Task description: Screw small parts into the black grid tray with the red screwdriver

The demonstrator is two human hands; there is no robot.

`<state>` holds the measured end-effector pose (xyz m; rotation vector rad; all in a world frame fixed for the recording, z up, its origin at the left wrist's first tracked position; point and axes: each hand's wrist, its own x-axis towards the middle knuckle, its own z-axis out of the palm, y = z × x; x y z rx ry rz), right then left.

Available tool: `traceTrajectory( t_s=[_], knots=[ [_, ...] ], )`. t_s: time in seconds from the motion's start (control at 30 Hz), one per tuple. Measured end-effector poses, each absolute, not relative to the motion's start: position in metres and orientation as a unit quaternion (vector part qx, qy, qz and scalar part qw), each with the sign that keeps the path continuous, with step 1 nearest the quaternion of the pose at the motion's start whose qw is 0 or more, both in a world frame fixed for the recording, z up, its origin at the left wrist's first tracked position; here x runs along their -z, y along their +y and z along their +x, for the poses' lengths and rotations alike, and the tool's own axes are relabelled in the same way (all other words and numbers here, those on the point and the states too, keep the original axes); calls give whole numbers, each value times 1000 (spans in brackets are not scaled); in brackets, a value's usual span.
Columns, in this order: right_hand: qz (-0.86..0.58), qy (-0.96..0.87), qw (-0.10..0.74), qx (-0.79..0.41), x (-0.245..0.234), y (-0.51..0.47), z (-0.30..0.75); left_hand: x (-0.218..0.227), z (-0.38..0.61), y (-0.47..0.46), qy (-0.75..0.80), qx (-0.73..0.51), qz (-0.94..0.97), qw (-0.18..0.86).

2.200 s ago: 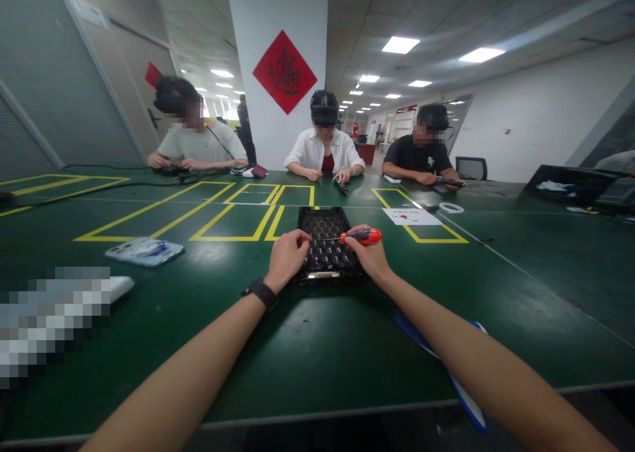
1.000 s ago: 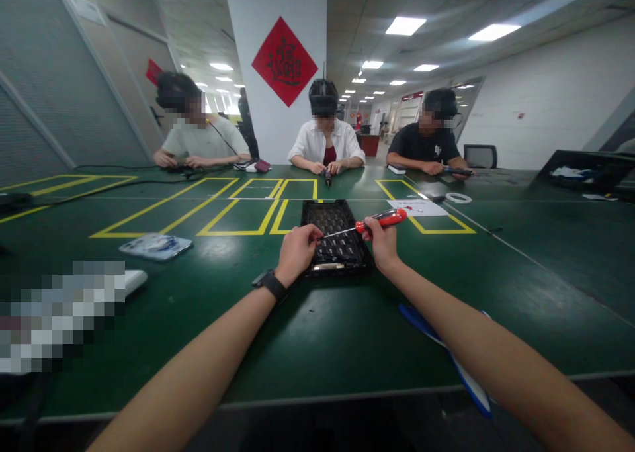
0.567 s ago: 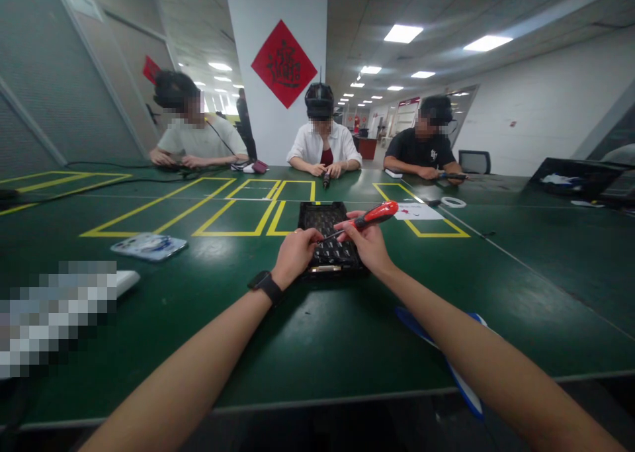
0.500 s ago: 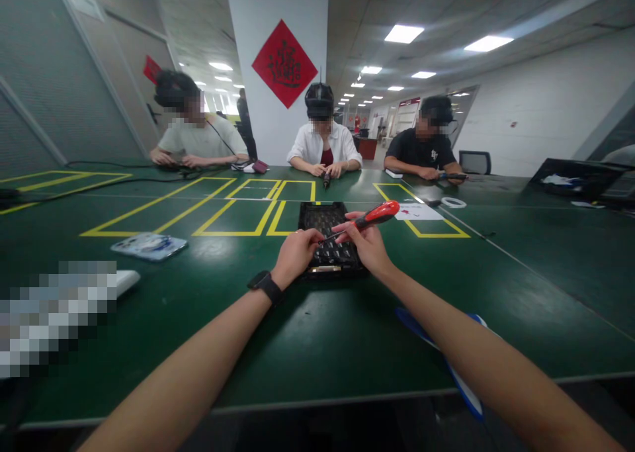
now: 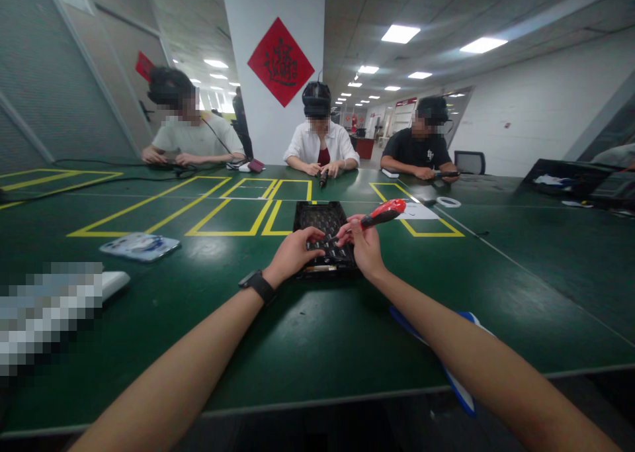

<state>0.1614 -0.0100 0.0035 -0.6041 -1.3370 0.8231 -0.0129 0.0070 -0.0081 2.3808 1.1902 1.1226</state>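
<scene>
Glossy red plastic screwdriver handle, matt black plastic case, smooth, slightly shiny green table.

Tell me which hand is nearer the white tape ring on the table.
Right. The right hand holds the red screwdriver, closer to the tape ring; the left hand sits farther off, over the black tray.

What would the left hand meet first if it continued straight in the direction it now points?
Probably the screwdriver's thin shaft: the left hand reaches over the black tray toward it, with the right hand just beyond. Depth is unclear, so they may already touch.
</scene>
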Motion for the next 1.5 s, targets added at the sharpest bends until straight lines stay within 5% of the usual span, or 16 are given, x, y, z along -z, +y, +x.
traceTrajectory(
  t_s=[0.2, 1.13, 1.5],
  knots=[
    [-328, -540, 714, -300, -4, -10, 164, -4, -6, -5, 403, -369, 834, 82],
    [-325, -633, 637, -297, -4, -18, 164, -10, 1, -16, 336, -260, 902, 77],
    [-341, -523, 709, -327, -1, -4, 166, -10, 1, -16, 341, -254, 902, 73]
  ],
)
